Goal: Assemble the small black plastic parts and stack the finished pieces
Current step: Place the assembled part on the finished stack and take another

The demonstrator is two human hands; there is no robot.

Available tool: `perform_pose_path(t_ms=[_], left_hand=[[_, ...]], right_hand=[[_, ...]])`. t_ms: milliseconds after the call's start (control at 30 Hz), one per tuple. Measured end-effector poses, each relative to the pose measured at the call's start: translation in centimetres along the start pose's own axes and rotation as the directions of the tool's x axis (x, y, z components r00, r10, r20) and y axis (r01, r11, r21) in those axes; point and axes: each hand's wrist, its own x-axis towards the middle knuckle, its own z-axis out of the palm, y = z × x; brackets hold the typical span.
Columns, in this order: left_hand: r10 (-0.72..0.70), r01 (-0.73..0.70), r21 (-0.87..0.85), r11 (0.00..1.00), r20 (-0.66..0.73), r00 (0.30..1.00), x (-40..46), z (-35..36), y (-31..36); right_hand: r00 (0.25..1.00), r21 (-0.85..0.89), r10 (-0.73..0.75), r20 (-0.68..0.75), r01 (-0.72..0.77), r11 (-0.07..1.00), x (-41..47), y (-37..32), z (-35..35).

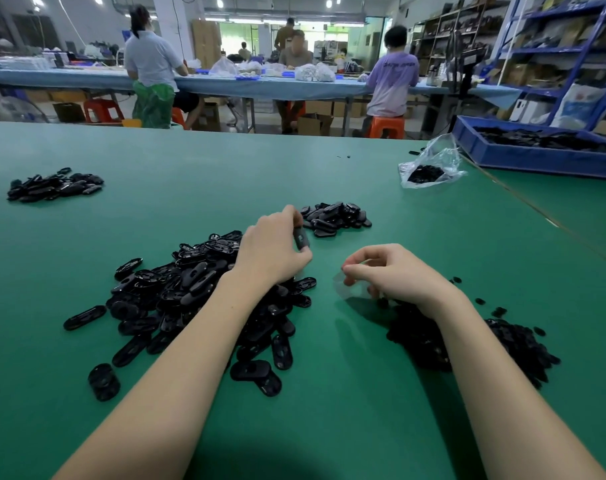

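Green matting covers the work table [329, 174], with other workers seated at a long bench behind. We note a large loose pile of oval black parts [190, 292] under the left forearm, a smaller heap of black pieces [336, 218] just beyond the hands, and a third heap [54, 187] well apart at far left. The left hand [273, 251] pinches one oval black part [300, 237] between thumb and fingers, held upright above the table. The right hand [395, 271] is curled, fingertips drawn together over a pile of small dark parts [502, 344]; whether it holds anything we cannot tell. A plastic bag [429, 168] and blue tray [536, 157] sit at far right.
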Motion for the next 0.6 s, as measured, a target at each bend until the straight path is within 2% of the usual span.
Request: perform_pose_path(t_ms=[100,200,300,467,600], left_hand=[[-0.019,0.037,-0.4,0.916,0.048,0.999,-0.5,-0.1,2.7],[-0.101,0.196,-0.635,0.747,0.183,0.978,-1.1,0.8,4.5],[-0.164,0.338,-0.686,0.644,0.308,0.937,-1.9,2.3,5.0],[-0.183,0.462,-0.722,0.516,0.434,0.882,-2.7,3.2,4.5],[-0.167,0.447,-0.729,0.518,0.425,0.889,-2.3,3.2,4.4]], right_hand=[[0.995,0.011,0.006,-0.097,-0.004,1.0,-0.1,0.1,-1.5],[0.983,0.021,0.047,-0.177,-0.044,0.999,-0.4,0.7,-3.0],[0.98,-0.062,0.099,-0.172,-0.111,0.992,-0.7,1.4,-4.0],[0.984,-0.303,0.134,-0.114,-0.163,0.939,-1.0,1.5,-4.2],[0.987,-0.353,0.161,-0.002,-0.152,0.923,-1.3,1.0,-4.0]])
